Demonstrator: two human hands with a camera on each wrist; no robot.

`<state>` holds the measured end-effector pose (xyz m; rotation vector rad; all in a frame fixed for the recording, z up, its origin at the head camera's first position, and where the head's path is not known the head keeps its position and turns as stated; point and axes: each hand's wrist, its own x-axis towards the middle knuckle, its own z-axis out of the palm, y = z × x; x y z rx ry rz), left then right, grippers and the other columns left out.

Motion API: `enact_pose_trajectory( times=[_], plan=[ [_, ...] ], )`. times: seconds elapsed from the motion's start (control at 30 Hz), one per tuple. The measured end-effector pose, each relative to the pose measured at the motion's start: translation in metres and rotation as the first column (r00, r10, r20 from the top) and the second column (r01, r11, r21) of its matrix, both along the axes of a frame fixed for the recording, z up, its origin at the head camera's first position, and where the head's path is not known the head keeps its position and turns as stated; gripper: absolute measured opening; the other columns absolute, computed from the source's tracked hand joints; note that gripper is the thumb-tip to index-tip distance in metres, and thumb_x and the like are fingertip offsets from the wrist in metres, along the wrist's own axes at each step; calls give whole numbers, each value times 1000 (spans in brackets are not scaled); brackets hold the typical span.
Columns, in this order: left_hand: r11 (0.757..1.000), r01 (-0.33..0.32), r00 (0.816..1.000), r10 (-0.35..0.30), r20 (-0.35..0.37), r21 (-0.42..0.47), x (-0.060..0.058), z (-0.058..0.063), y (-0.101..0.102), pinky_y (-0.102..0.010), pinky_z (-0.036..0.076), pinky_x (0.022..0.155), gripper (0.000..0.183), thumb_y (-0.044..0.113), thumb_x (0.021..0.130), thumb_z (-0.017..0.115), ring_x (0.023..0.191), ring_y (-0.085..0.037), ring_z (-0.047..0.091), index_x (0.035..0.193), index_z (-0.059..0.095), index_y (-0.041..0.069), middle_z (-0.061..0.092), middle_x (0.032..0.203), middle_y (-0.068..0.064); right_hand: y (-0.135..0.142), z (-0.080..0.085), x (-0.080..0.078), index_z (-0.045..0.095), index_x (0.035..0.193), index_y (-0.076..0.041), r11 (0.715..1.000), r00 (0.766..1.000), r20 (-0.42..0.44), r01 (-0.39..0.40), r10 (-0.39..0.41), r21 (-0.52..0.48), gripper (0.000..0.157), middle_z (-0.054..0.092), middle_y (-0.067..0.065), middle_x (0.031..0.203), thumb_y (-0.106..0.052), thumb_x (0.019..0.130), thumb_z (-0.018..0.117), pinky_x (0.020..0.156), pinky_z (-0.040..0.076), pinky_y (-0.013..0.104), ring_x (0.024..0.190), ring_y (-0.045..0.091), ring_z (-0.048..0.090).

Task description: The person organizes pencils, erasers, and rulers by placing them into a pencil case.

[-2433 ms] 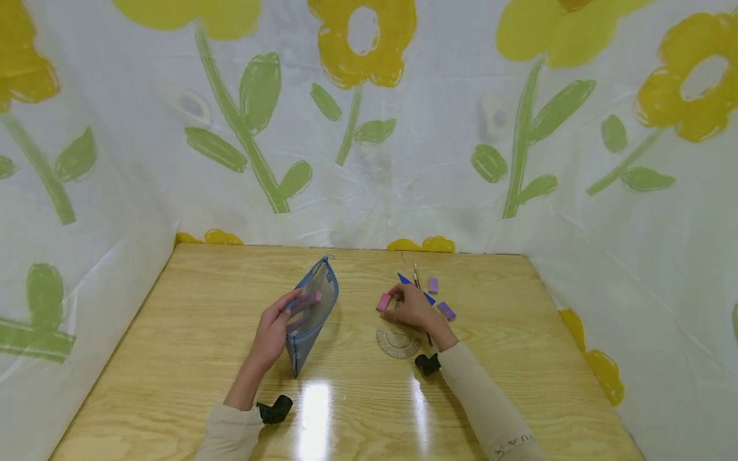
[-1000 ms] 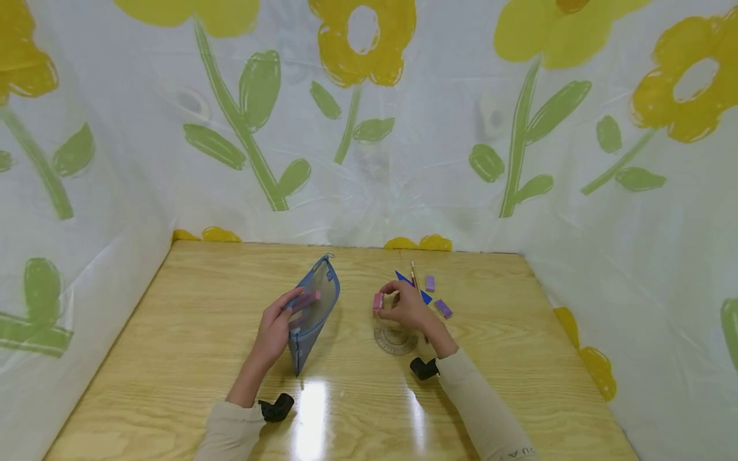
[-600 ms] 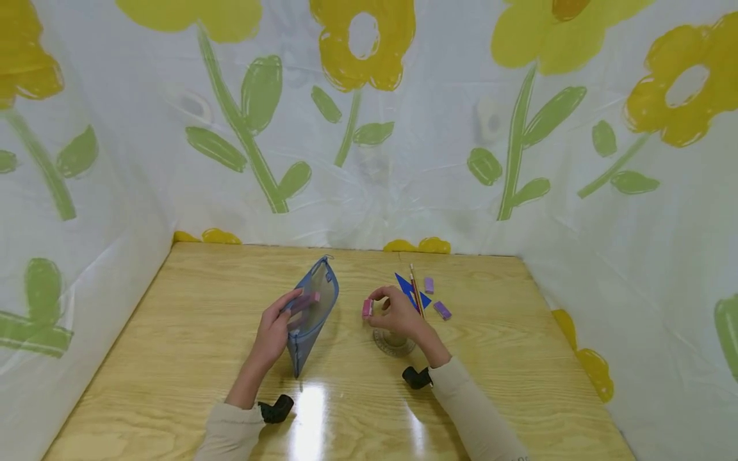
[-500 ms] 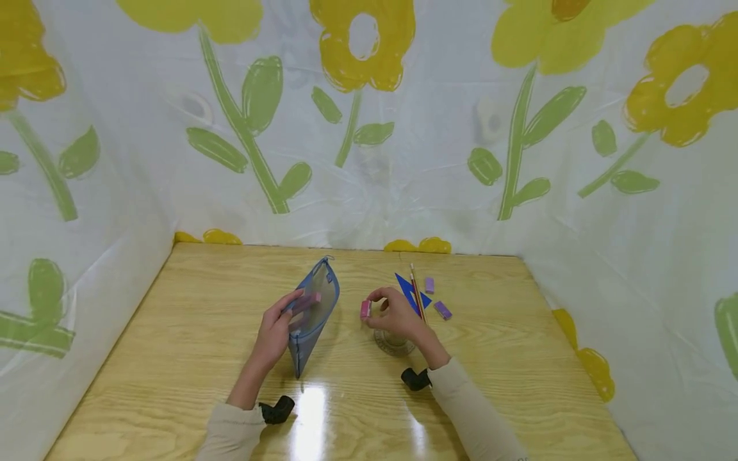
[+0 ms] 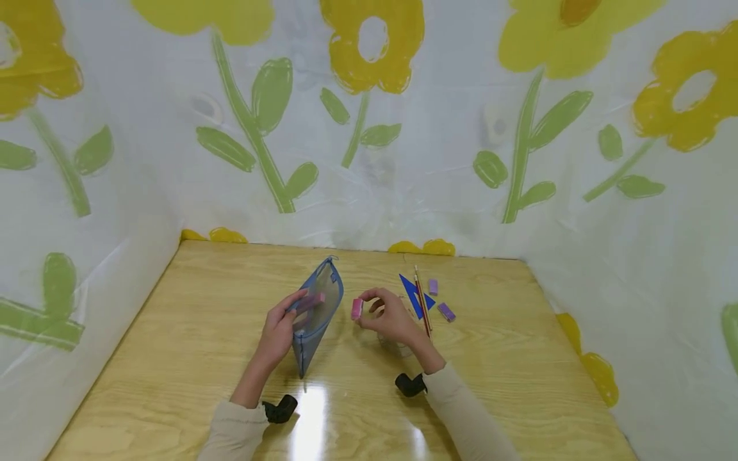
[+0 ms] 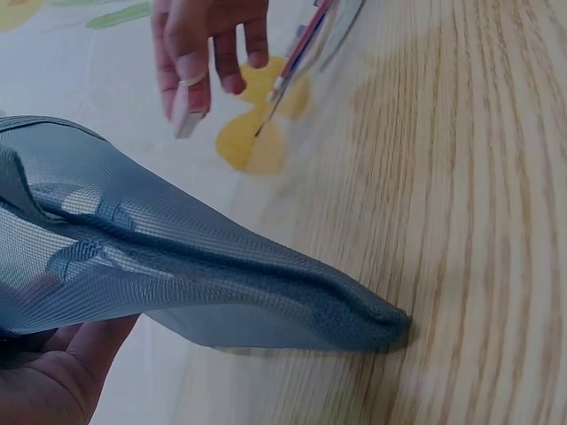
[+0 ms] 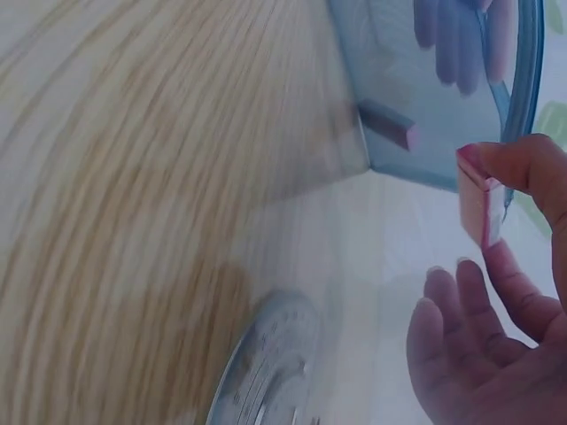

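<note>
A blue mesh zip pouch point(image 5: 308, 351) stands tilted over the table with its mouth gaping to the right. My left hand point(image 5: 275, 336) grips its left side, fingers behind and inside the mesh edge. Through the mesh, a pink-ended block point(image 7: 390, 126) shows inside the pouch. My right hand point(image 5: 396, 320) pinches a pink eraser point(image 5: 357, 310) between thumb and forefinger, its other fingers loosely bent. In the right wrist view the held eraser point(image 7: 479, 202) overlaps the pouch's edge. Below the right hand lies a clear protractor point(image 7: 270, 363), partly hidden in the head view.
Right of the right hand, pencils point(image 5: 423, 299) lie across a blue set square point(image 5: 408, 289). Two purple erasers point(image 5: 446, 312) rest beside them. The wooden table point(image 5: 173, 333) is enclosed by white flower-patterned sheets point(image 5: 426, 153). Black cameras point(image 5: 410, 385) sit on both wrists.
The right hand has carried the pink eraser left, from beside the set square toward the pouch mouth, uncovering the set square and pencils. The left hand and pouch have hardly moved.
</note>
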<state>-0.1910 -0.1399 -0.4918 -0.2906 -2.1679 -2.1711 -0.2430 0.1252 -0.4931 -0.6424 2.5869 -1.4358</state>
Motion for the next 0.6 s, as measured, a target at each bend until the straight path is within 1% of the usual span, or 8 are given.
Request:
enact_pose_trajectory(
  times=[0.17, 0.27, 0.33, 0.43, 0.5, 0.6],
  plan=[
    [1000, -12, 1000, 12, 6, -3, 1, 0, 0, -59, 48, 105, 49, -7, 103, 23, 133, -48, 50, 148, 42, -10, 50, 144, -34, -11, 3, 0, 64, 124, -10, 999, 999, -30, 14, -15, -39, 44, 63, 6, 122, -17, 85, 82, 78, 56, 28, 94, 20, 62],
    [1000, -3, 1000, 3, 13, 5, 2, 0, -1, -59, 48, 106, 49, -7, 103, 23, 134, -48, 49, 148, 41, -11, 49, 145, -34, -17, 7, 0, 64, 123, -10, 998, 998, -48, 28, -31, -51, 44, 63, 7, 122, -18, 84, 83, 79, 55, 29, 94, 20, 62],
    [1000, 1, 1000, -1, 15, 9, 3, 1, -1, -59, 47, 107, 49, -8, 102, 23, 134, -47, 49, 149, 40, -10, 50, 144, -35, -21, 10, 0, 64, 122, -10, 996, 997, -54, 42, -46, -77, 43, 62, 7, 122, -18, 84, 83, 80, 55, 30, 95, 23, 62],
    [1000, 3, 1000, -4, 11, 15, 3, 1, -2, -60, 47, 107, 50, -7, 102, 23, 134, -48, 49, 149, 40, -10, 50, 144, -35, -26, 14, 0, 64, 121, -10, 990, 996, -65, 57, -66, -128, 42, 62, 8, 121, -16, 83, 83, 80, 54, 32, 97, 33, 62],
    [1000, 4, 1000, -4, 12, 18, 3, 0, -2, -61, 46, 107, 50, -7, 102, 23, 135, -48, 49, 149, 40, -10, 50, 144, -35, -28, 17, 0, 64, 120, -10, 985, 995, -71, 64, -76, -160, 42, 62, 9, 120, -15, 83, 83, 80, 53, 32, 97, 37, 61],
    [1000, 8, 1000, -8, 13, 20, 3, 0, -3, -61, 45, 108, 50, -8, 102, 22, 135, -48, 48, 150, 38, -11, 50, 143, -36, -33, 20, 1, 65, 120, -9, 978, 992, -87, 74, -92, -195, 42, 62, 12, 120, -15, 83, 83, 78, 52, 30, 97, 37, 61]
  ],
)
